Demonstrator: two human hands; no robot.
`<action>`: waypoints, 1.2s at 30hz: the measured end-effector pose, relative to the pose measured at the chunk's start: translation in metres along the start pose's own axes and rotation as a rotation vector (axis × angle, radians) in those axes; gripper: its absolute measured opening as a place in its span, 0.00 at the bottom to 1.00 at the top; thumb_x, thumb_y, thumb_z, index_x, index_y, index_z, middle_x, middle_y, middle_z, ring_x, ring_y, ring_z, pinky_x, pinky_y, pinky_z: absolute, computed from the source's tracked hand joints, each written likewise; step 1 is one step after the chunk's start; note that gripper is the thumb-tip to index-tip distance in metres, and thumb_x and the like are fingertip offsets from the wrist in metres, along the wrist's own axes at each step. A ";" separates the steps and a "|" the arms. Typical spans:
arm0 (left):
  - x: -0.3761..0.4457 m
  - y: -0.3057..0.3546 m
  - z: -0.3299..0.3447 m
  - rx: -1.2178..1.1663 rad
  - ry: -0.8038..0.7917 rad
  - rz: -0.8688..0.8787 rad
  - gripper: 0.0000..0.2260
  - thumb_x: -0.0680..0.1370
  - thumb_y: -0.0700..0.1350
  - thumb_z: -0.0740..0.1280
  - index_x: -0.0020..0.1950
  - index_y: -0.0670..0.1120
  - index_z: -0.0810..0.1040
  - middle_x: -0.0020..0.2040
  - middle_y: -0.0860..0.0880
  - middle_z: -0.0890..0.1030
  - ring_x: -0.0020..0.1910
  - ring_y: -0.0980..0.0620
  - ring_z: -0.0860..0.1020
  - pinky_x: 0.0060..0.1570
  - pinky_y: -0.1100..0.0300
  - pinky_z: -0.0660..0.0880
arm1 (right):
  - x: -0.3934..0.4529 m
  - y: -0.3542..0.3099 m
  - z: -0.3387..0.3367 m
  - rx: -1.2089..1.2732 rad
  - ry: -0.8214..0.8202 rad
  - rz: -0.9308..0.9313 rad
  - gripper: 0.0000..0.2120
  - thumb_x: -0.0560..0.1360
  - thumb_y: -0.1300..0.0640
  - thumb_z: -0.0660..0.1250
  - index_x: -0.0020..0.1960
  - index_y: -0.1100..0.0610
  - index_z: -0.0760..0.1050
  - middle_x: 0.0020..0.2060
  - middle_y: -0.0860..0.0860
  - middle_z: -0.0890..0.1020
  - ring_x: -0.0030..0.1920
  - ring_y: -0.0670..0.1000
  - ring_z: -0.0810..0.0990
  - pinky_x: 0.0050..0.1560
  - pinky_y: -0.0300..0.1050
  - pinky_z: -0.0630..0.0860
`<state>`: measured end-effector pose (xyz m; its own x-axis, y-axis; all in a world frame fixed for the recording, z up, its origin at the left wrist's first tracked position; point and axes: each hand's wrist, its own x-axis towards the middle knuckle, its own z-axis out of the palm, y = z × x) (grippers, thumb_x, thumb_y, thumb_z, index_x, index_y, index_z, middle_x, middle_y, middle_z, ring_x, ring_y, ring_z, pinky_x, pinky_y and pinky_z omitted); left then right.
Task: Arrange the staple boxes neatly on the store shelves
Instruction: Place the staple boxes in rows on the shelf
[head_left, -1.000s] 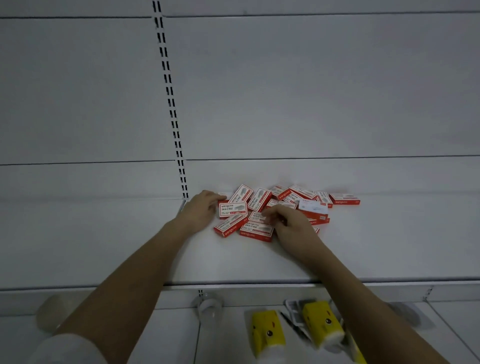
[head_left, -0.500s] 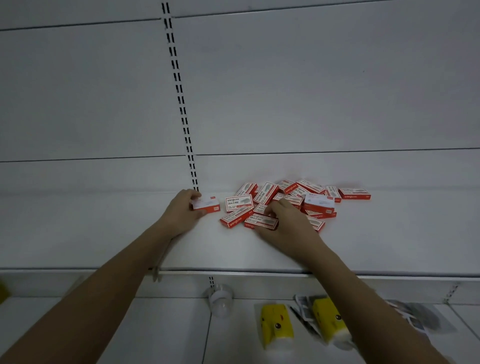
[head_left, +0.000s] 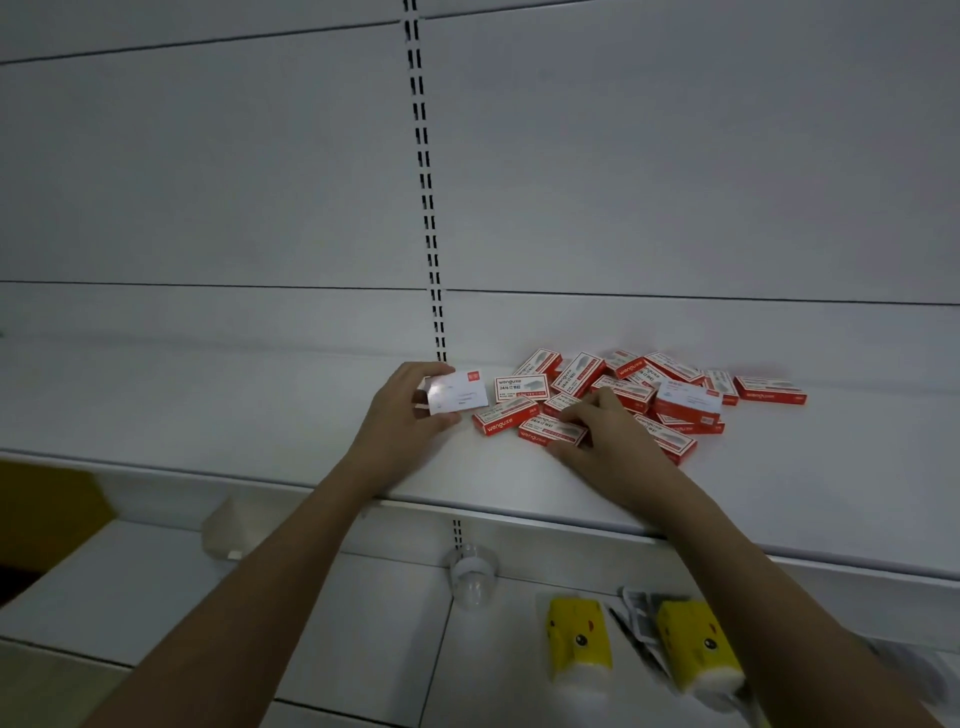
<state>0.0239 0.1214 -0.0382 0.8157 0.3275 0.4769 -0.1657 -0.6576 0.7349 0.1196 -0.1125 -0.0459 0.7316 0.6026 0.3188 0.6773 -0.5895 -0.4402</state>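
On the white shelf (head_left: 260, 410) a loose heap of red-and-white staple boxes (head_left: 639, 395) lay scattered just right of the slotted upright (head_left: 428, 208) in the back panel. The boxes pointed every which way: some had their long axes running left to right, others were angled diagonally toward the back, and several overlapped or leaned on neighbours.

The left hand (head_left: 400, 421) gripped one single box (head_left: 460, 391), lifted off to the left of the heap, thumb under its near edge and fingers over the far edge. Its pale broad face was tipped up toward the camera, and its long axis ran roughly left to right, rising slightly to the right.

The right hand (head_left: 602, 441) lay palm down on the near edge of the heap, fingers spread across a box (head_left: 550, 431) whose long axis ran left to right; whether it pinched that box or merely pressed on it could not be told.

On the lower shelf (head_left: 363, 613) sat two yellow packs (head_left: 576, 634) with cartoon faces and a small clear cup (head_left: 472, 577).
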 end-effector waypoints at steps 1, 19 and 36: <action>-0.002 0.001 0.001 0.024 -0.025 0.005 0.20 0.71 0.37 0.74 0.61 0.48 0.75 0.60 0.52 0.76 0.53 0.53 0.77 0.43 0.72 0.74 | -0.001 0.000 0.000 -0.001 0.010 -0.015 0.24 0.76 0.46 0.67 0.68 0.54 0.71 0.60 0.49 0.69 0.53 0.45 0.71 0.54 0.37 0.70; -0.006 0.014 -0.004 -0.067 -0.118 -0.206 0.20 0.72 0.39 0.74 0.59 0.56 0.75 0.60 0.55 0.76 0.50 0.55 0.79 0.40 0.68 0.79 | -0.009 0.004 -0.006 0.290 0.235 -0.075 0.23 0.74 0.55 0.71 0.68 0.51 0.72 0.61 0.48 0.75 0.56 0.46 0.76 0.56 0.40 0.77; -0.015 0.021 -0.010 -0.101 -0.079 -0.080 0.21 0.71 0.36 0.74 0.61 0.49 0.77 0.57 0.50 0.78 0.41 0.58 0.78 0.38 0.71 0.75 | -0.028 -0.020 -0.021 0.149 0.236 0.052 0.22 0.77 0.52 0.67 0.69 0.54 0.70 0.66 0.51 0.75 0.64 0.51 0.73 0.63 0.42 0.69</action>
<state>0.0028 0.1094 -0.0254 0.8692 0.3189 0.3779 -0.1496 -0.5588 0.8157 0.0873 -0.1293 -0.0283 0.7746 0.4213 0.4716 0.6324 -0.5201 -0.5741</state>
